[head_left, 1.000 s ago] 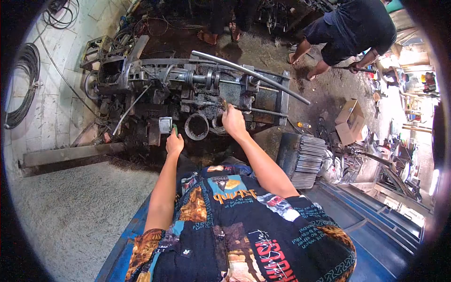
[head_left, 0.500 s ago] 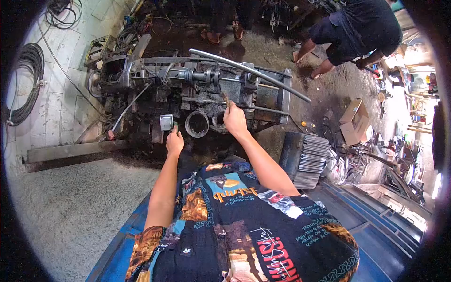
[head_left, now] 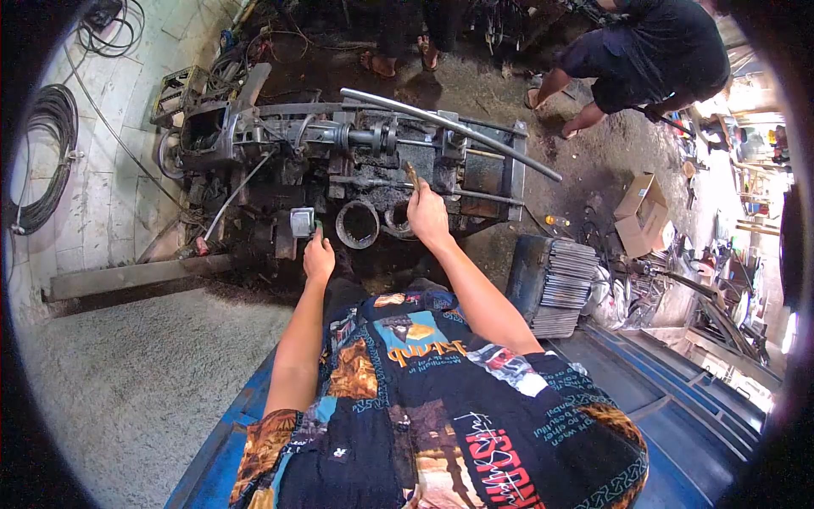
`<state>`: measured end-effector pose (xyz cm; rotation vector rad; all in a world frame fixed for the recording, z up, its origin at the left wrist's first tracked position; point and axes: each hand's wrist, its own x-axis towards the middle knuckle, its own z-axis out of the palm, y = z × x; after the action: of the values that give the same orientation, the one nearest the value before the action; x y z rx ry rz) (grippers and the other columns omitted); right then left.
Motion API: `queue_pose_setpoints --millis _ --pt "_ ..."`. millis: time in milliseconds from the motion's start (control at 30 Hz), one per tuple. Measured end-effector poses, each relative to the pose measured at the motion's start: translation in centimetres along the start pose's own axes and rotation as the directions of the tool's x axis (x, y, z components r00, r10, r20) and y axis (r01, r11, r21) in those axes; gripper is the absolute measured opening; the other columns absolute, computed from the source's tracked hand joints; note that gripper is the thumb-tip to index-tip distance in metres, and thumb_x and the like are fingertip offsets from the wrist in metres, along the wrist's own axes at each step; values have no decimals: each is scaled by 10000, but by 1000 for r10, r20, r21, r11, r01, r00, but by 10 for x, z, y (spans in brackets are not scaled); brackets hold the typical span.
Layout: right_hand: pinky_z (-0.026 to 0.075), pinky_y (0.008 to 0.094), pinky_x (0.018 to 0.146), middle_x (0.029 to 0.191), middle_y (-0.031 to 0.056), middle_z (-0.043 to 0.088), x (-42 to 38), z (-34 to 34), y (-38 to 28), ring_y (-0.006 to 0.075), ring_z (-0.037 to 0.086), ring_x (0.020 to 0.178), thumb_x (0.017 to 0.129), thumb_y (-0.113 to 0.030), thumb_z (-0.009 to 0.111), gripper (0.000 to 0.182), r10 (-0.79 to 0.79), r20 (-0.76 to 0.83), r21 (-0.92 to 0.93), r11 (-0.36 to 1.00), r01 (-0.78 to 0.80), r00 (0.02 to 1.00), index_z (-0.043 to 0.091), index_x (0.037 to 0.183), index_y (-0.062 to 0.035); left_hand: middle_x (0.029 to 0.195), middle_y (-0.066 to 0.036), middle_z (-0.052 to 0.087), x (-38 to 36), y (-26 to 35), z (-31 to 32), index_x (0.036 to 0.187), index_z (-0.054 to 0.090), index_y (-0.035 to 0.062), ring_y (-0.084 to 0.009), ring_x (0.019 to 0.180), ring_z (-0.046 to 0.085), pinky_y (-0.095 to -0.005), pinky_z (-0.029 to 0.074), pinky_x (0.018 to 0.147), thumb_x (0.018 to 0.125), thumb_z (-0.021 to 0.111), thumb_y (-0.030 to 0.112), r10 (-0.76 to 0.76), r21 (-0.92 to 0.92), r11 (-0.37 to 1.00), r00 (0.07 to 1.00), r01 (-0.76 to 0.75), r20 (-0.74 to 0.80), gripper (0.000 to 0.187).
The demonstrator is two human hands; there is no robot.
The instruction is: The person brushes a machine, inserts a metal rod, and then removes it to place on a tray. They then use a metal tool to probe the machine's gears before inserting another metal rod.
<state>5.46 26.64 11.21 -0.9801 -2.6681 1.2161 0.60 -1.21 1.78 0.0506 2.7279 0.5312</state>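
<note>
Right hand [head_left: 429, 218] gripping brownish tool [head_left: 413, 176]; left hand [head_left: 319, 257] near grey box [head_left: 301, 222] (cannot tell grip).

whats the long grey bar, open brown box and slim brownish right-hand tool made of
Long grey bar: probably smooth steel, from its sheen. Open brown box: likely matt cardboard, from its folded flaps. Slim brownish tool: perhaps wood by colour, finish unclear.

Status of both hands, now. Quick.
Left hand: near the grey box; whether it grips anything can't be told.
Right hand: closed around a brown stick-like piece.
</note>
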Motion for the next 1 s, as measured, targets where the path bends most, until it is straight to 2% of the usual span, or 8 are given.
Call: queue_pose_setpoints --millis 267,400,467,500,600,633,733,1000 --pt "504 541 762 944 311 631 48 24 -16 474 627 857 898 -108 489 411 -118 -118 -35 993 115 986 476 1259 86 1108 -241 626 2 8 -5 1393 484 126 -407 1036 600 -501 485 879 952 510 241 -41 22 999 998 40 55 456" --pt "515 548 748 873 301 643 51 30 -20 479 637 816 883 -111 490 439 -79 -15 -128 989 76 997 471 1276 84 1096 -243 627 3 6 -6 1392 483 112 -407 1030 602 -502 485 877 952 504 233 -36 42 999 997 34 69 456" --pt "524 526 785 974 292 635 38 26 -18 439 650 880 890 -124 486 468 -29 155 -206 977 61 988 442 1315 66 1094 -241 626 2 6 -6 1397 475 107 -406 1028 603 -502 485 879 953 501 229 -26 9 1000 998 26 64 462" --pt "526 527 781 934 283 648 33 22 -14 443 654 860 876 -133 492 470 -4 233 -200 979 51 973 458 1306 55 1094 -241 626 4 5 -6 1397 475 107 -406 1028 603 -502 485 879 953 501 229 -26 7 1000 998 26 62 462" --pt "525 533 773 911 284 656 12 23 3 446 657 849 872 -143 494 465 -18 204 -165 985 53 979 477 1298 42 1096 -238 625 5 3 -3 1401 470 109 -406 1031 601 -503 485 876 953 500 229 -43 1 999 997 43 64 465" --pt "507 561 777 864 318 647 6 21 5 478 640 835 862 -135 498 398 -22 129 -92 995 34 991 526 1215 47 1096 -237 625 4 3 -3 1405 466 112 -406 1028 601 -502 486 873 953 502 229 -36 14 999 998 35 53 468" --pt "504 554 789 890 318 646 -5 15 8 476 636 856 872 -132 499 369 18 103 -61 998 -12 994 537 1191 49 1093 -234 626 2 1 -2 1408 461 117 -407 1023 601 -502 486 869 953 503 231 -25 36 999 999 23 39 471" --pt "504 541 811 903 322 642 -9 15 15 476 631 874 881 -113 503 354 25 50 -7 1000 -25 998 538 1196 43 1087 -228 625 -1 9 -6 1403 464 120 -407 1021 598 -503 486 868 958 498 233 -31 36 999 998 29 59 461"
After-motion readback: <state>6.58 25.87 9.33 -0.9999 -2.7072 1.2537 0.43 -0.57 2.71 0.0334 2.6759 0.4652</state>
